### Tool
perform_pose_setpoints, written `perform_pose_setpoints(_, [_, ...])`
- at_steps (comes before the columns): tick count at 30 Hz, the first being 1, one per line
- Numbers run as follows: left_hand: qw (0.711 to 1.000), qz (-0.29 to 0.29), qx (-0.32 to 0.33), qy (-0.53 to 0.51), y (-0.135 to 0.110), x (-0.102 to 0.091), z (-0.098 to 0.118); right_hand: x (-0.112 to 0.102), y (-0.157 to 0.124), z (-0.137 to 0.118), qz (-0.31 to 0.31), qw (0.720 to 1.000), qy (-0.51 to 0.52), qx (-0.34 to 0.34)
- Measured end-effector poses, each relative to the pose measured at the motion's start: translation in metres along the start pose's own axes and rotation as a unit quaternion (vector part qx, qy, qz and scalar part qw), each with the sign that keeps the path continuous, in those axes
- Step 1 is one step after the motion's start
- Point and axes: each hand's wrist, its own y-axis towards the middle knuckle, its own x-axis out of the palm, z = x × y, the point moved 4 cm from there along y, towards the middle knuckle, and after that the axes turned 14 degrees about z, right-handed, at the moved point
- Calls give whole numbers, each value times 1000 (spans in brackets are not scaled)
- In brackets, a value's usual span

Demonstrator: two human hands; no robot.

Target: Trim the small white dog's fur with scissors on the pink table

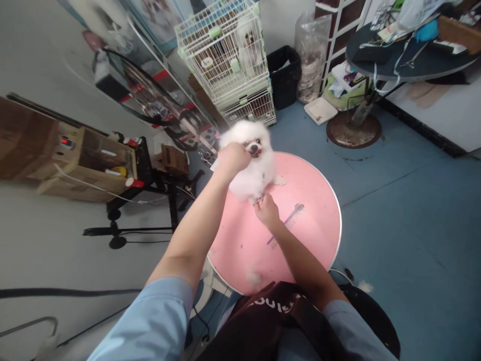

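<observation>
A small fluffy white dog stands on a round pink table. My left hand is closed under the dog's chin, holding its head. My right hand is at the dog's front leg and grips a small metal tool, likely scissors, mostly hidden by my fingers. A purple comb lies on the table just right of my right hand.
A white wire cage with another white dog stands behind the table. A black bin, a dark round table with clutter and a wooden box on a stand surround it. Blue floor lies to the right.
</observation>
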Motion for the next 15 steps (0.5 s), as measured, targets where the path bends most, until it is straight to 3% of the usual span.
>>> perform_pose_setpoints(2, [1000, 5, -4, 1, -1, -1, 0, -6, 6, 3, 0, 1000, -6, -7])
perform_pose_setpoints(6, [1000, -7, -23, 3, -6, -2, 1, -20, 15, 10, -58, 998, -10, 7])
perform_pose_setpoints(15, [999, -2, -47, 3, -10, -2, 1, -53, 39, 13, -124, 991, -13, -40])
